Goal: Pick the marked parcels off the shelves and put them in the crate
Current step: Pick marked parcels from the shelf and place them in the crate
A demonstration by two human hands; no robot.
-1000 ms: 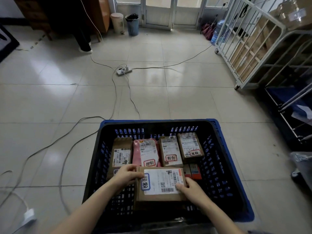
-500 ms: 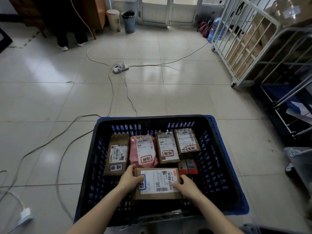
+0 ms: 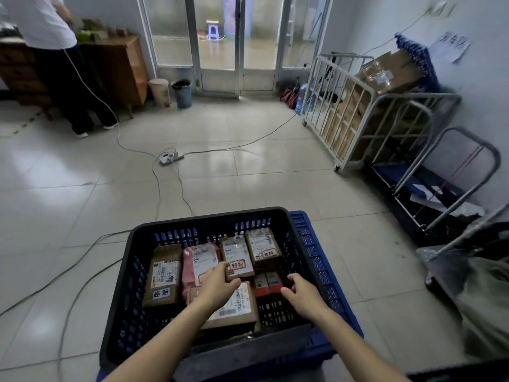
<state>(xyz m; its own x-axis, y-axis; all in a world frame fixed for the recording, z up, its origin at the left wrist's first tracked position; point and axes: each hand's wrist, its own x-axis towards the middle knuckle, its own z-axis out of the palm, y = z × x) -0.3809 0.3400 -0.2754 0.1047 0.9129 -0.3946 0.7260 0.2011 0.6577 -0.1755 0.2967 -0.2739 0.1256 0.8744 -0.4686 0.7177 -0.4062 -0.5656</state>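
A black crate (image 3: pixel 209 219) sits nested in a blue crate (image 3: pixel 304 227) on the floor in front of me. Inside lie a brown bag parcel (image 3: pixel 162 277), a pink parcel (image 3: pixel 199 257), two brown boxes (image 3: pixel 237 253) (image 3: pixel 261 245) with marked labels, and small red boxes (image 3: pixel 268 282). A flat brown parcel (image 3: pixel 238 307) with a white label lies at the near side. My left hand (image 3: pixel 217 285) hovers over it with relaxed fingers reaching the pink parcel's edge. My right hand (image 3: pixel 303 296) hangs loosely curled over the crate's right side, holding nothing.
A power strip (image 3: pixel 170 158) and cables trail across the tiled floor. A cage trolley (image 3: pixel 358 119) with cardboard stands at the right, a hand truck (image 3: pixel 446 188) and a grey bag (image 3: pixel 484 304) nearer. A person (image 3: pixel 55 64) stands by a wooden cabinet (image 3: pixel 121 70) at the far left.
Both hands have let go of the flat brown parcel, which now lies in the crate. The hands have drawn apart and lifted a little, and my view has tilted up.
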